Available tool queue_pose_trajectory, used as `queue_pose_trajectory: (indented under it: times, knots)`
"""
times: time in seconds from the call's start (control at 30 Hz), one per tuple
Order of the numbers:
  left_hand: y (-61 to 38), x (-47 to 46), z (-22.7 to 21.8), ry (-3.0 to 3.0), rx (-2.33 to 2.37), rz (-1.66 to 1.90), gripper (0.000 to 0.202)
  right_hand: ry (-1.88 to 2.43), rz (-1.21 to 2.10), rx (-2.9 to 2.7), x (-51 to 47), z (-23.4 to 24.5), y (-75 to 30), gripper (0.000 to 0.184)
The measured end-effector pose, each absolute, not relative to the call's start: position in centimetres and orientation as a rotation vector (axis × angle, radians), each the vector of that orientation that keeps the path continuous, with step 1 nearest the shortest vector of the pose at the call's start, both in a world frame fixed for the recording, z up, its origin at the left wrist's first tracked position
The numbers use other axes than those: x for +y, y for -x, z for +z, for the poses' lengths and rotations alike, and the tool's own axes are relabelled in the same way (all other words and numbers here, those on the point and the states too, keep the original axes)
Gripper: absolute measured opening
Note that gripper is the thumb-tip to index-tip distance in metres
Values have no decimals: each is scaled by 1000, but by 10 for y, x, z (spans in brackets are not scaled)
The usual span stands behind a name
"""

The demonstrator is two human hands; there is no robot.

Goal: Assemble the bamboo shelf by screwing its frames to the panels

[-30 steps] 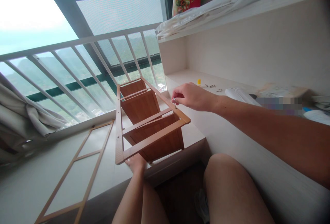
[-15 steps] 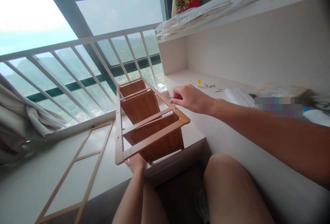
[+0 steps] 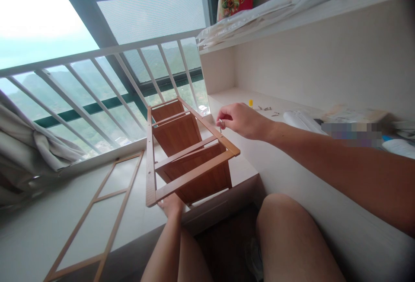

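Railing (image 3: 106, 51) behind wooden rack (image 3: 194, 176) | flat frame (image 3: 110, 195) alongside | screws (image 3: 267, 109) on ledge (image 3: 223, 96)

Right arm (image 3: 324, 154): stretched out bare, in from the right, up and across!
Right wrist (image 3: 274, 132): almost straight.
Right hand (image 3: 240, 120): thumb and fingers drawn together, a neat pinch, knuckles up!
Left forearm (image 3: 164, 247): slanted up from below.
Left hand (image 3: 172, 205): well lower, fingers partly hidden.

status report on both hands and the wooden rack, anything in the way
Right hand pinching thin metal tool at side of wooden rack. Left hand at rack's near corner, grasp partly hidden. Loose screws on ledge, not between right hand and rack.
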State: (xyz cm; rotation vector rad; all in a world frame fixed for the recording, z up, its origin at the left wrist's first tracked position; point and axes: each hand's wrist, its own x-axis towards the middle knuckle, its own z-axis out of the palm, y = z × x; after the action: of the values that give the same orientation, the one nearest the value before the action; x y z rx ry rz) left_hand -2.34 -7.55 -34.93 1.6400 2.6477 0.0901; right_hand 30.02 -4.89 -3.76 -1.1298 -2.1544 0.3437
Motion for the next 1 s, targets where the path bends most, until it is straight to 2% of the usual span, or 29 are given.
queue_pose_trajectory:
  times: [0.5,1.0]
  knots:
    - [28,-74,-356,-1668,2654,85,46,1130,369,-2250,-49,-39,-300,15]
    - [29,-72,-359,-1663,2652,121,47,1239,295,-2234,-48,-47,-295,27]
